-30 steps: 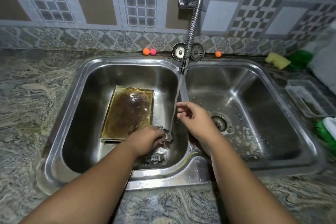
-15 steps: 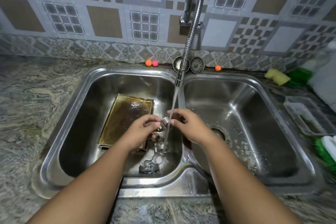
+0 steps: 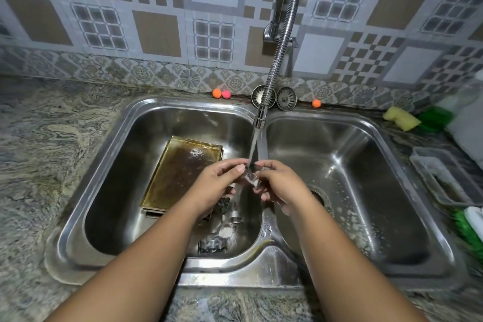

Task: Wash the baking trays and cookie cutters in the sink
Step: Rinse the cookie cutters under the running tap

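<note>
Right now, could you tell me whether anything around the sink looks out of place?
Both sink strainers sit out behind the sink, not in place, and the baking tray is heavily browned.

Location: domestic kitchen. Indicators: a double-bowl steel sink [image 3: 261,269] set into a marbled stone counter [image 3: 52,138], a flexible-hose tap [image 3: 283,60] on a wall of patterned tiles [image 3: 156,34], two sink strainers [image 3: 286,98], a yellow sponge [image 3: 401,117], and a stained baking tray [image 3: 180,170] in the left bowl
</note>
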